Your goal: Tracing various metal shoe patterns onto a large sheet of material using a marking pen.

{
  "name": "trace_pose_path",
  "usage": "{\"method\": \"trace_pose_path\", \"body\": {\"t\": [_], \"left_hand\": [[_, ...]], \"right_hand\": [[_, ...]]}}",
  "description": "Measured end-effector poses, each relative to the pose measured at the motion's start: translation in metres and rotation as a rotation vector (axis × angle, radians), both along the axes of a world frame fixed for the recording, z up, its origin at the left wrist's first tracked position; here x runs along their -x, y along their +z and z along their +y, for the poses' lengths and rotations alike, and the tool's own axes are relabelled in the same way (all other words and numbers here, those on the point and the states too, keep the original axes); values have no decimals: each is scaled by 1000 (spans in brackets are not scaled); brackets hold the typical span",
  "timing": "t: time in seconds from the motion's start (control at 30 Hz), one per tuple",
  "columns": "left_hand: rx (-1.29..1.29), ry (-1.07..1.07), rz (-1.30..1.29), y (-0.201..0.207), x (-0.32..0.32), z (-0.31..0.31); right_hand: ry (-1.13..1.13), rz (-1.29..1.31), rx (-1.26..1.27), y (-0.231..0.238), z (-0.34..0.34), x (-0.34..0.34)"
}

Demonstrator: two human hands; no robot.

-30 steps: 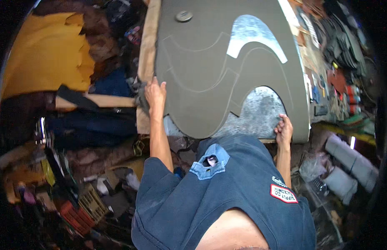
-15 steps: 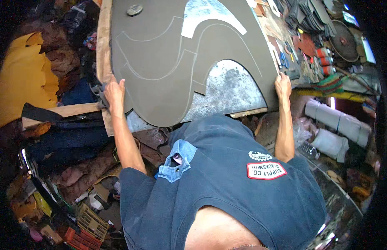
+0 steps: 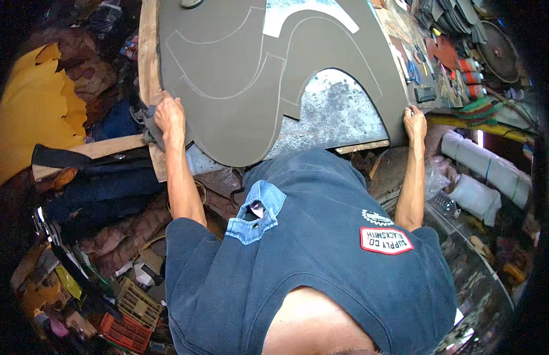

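Observation:
A large grey-brown sheet (image 3: 230,130), with curved outlines drawn on it in pale lines, covers the worktable in front of me. Its near edge is cut in curves, and the speckled light tabletop (image 3: 330,109) shows through the arch. My left hand (image 3: 169,121) is closed at the sheet's left edge, beside the wooden rim (image 3: 149,65) and a grey scrap (image 3: 152,126). At the right edge my right hand (image 3: 415,125) is closed, fingers curled; a small dark bit shows at its fingertips, too small to name. A round metal object (image 3: 191,3) rests on the sheet's far left part.
Scissors (image 3: 413,71), a black block (image 3: 425,93) and several red-banded cans (image 3: 470,77) lie on the right. Wrapped rolls (image 3: 484,157) stand below them. Yellow hide (image 3: 41,112) hangs at left. Crates (image 3: 125,331) sit at lower left.
The whole view has shifted, so the table appears slightly higher. My right hand has moved a little nearer along the sheet's right edge. My left hand keeps its place at the left edge.

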State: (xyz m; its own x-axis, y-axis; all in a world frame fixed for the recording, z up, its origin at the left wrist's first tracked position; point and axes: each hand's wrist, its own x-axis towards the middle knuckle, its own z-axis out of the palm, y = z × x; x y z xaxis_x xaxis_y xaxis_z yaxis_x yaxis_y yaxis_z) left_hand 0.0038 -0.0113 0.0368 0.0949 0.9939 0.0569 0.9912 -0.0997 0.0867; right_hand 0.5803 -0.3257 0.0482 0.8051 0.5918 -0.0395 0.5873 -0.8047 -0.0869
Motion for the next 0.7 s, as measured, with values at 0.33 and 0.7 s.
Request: {"method": "trace_pose_path", "body": {"t": [0.33,0.7], "left_hand": [[-15,-68,8,0,-8,-6],[351,189,-733,-7,21,36]], "right_hand": [[-106,-8,-3,-8,1,13],[-124,174,-228,-12,-9,-8]]}}
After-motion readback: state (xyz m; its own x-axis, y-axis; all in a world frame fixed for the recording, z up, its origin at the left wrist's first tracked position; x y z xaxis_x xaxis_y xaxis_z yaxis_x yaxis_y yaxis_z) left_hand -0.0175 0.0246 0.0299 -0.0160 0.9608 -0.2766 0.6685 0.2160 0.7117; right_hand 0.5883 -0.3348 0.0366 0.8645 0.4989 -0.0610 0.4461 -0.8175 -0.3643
